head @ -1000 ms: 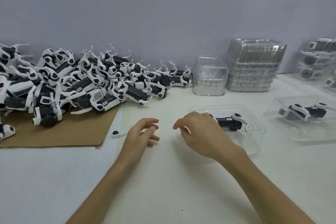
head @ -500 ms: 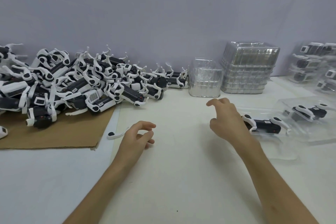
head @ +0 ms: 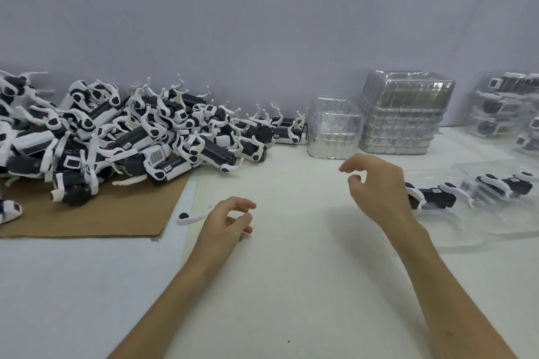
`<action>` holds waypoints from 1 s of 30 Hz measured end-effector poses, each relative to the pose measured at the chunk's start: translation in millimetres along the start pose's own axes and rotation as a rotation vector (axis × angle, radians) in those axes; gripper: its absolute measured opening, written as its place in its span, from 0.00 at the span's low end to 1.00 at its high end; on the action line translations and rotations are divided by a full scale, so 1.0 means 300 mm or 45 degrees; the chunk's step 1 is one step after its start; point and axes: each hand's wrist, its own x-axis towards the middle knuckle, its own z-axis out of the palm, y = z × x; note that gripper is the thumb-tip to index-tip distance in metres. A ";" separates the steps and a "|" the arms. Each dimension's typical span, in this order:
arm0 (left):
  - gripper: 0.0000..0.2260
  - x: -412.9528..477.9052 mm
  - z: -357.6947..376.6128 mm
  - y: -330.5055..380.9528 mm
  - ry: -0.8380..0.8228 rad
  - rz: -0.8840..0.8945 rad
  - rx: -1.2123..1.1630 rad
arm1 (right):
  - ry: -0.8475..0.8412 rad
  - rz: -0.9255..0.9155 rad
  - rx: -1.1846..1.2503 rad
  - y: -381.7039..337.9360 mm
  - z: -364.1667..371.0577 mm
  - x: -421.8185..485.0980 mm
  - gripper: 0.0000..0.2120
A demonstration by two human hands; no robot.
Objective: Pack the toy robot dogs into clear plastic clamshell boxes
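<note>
Head view: right hand hovers at 2 o'clock, fingers loosely curled, nothing in it. Left hand is low at centre on the surface, also loosely curled and empty. Pile of toy robot dogs lies at 10 o'clock, partly on cardboard. Filled box with one dog inside is at 3 o'clock, right up against a second filled box; touching or overlapping, cannot tell. Empty clamshell stacks stand at 1 o'clock, near the right hand.

Risks:
- Shells look nested tight, so pulling one probably lifts several or tips the smaller stack.
- Legs in the pile are tangled, so grabbing one dog may drag its neighbours off the cardboard.
- A loose leg piece just beside the left hand suggests parts snap off under a hard tug.

Versus 1.0 s ago: the right hand is off the filled box and higher, the box sits further toward 3 o'clock, and the left hand is about where it was.
</note>
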 end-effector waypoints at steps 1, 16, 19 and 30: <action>0.10 0.000 0.000 -0.001 0.000 0.001 0.003 | 0.012 -0.025 0.183 -0.026 0.017 -0.005 0.16; 0.10 -0.005 0.005 0.001 0.006 0.000 0.015 | -0.443 0.762 0.745 0.243 -0.082 0.033 0.09; 0.11 -0.007 0.005 0.003 0.009 -0.001 0.019 | -0.393 0.750 0.725 0.352 -0.150 0.061 0.09; 0.17 -0.013 0.013 0.001 -0.004 0.002 0.102 | 0.058 0.876 0.614 0.510 -0.173 0.184 0.10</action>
